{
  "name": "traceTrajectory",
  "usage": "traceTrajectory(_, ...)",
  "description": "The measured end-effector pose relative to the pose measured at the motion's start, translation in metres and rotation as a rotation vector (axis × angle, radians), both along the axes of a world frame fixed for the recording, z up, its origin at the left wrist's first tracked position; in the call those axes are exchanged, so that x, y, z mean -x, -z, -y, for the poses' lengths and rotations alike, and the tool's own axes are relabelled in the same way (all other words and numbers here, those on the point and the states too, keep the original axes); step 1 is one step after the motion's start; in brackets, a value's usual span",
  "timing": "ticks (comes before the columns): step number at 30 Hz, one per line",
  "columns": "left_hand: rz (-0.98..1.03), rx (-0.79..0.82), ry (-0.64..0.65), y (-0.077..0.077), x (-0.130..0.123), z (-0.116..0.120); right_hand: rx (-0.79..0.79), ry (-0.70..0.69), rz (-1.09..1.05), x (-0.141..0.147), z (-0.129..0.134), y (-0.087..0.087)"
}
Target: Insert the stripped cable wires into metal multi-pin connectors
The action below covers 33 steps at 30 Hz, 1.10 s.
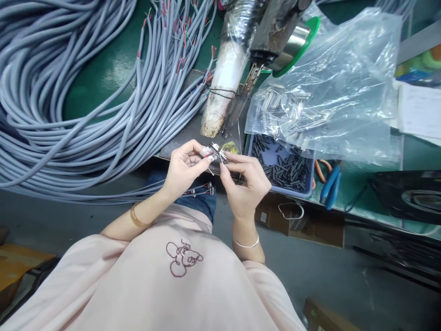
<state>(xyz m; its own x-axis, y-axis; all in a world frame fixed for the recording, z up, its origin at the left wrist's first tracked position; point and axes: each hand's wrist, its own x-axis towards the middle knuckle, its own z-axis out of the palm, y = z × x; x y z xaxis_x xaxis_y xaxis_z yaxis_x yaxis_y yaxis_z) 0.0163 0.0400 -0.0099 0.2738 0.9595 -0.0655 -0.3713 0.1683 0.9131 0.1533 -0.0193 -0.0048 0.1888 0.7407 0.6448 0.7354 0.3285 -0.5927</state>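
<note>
My left hand [184, 168] pinches thin coloured wires beside a small black-and-silver connector [217, 149]. On the connector's other side, my right hand [246, 179] has its fingertips together at the connector's right end, over small metal pieces. Both hands meet at the bench's front edge, just below the tip of a soldering iron [237, 110] held in a stand. Several finished-looking cable ends with connectors [210, 189] lie over my lap, below my left hand.
Grey cables [113, 133] cover the left. A blue tray [308, 191] of black tubes stands right, under a plastic bag [330, 92] of metal pieces. Behind are a solder spool [296, 46] and wrapped tube [229, 69]. Blue-handled pliers [330, 186] lie right of the tray.
</note>
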Motion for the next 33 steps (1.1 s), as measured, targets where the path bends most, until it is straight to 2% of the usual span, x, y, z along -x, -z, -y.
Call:
traceTrajectory(12, -0.043, -0.085, -0.031, -0.006, -0.003, -0.003, -0.045, 0.035, 0.065, 0.002, -0.002, -0.003)
traceTrajectory(20, -0.054, -0.011, 0.01, -0.003, 0.002, -0.001, -0.073, -0.015, 0.186, 0.002, 0.003, 0.0)
traceTrajectory(25, -0.047, 0.024, 0.021, -0.003, 0.002, 0.002, -0.095, 0.019, 0.225, 0.002, 0.005, 0.002)
traceTrajectory(29, -0.016, 0.03, 0.058, -0.006, 0.005, 0.004, -0.086, 0.041, 0.156, 0.004, 0.006, 0.001)
traceTrajectory(33, 0.037, 0.056, 0.094, -0.008, 0.01, 0.007, 0.009, 0.048, -0.031, 0.007, 0.008, -0.001)
